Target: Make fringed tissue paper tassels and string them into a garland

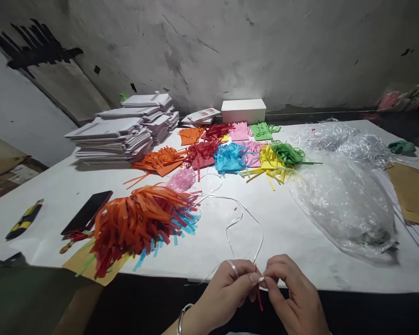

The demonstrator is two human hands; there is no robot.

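At the table's front edge, my left hand (232,291) pinches a thin white cord (242,204) close to its fingertips. My right hand (293,293) meets it, thumb and fingers closed on a small white piece (261,279) between the two hands. A short red strand (260,300) hangs below the fingertips. The white cord runs in loose loops over the white table (209,237) toward a big bunch of orange, red and blue paper strips (136,216) on the left. How the cord is joined at the fingers is too small to tell.
Stacked white paper packs (108,139) stand at the back left, a white box (243,110) at the back. Several coloured fringed papers (230,157) lie mid-table. A clear plastic bag (345,204) is at the right, a dark phone (87,211) and a yellow-black item (25,219) at the left.
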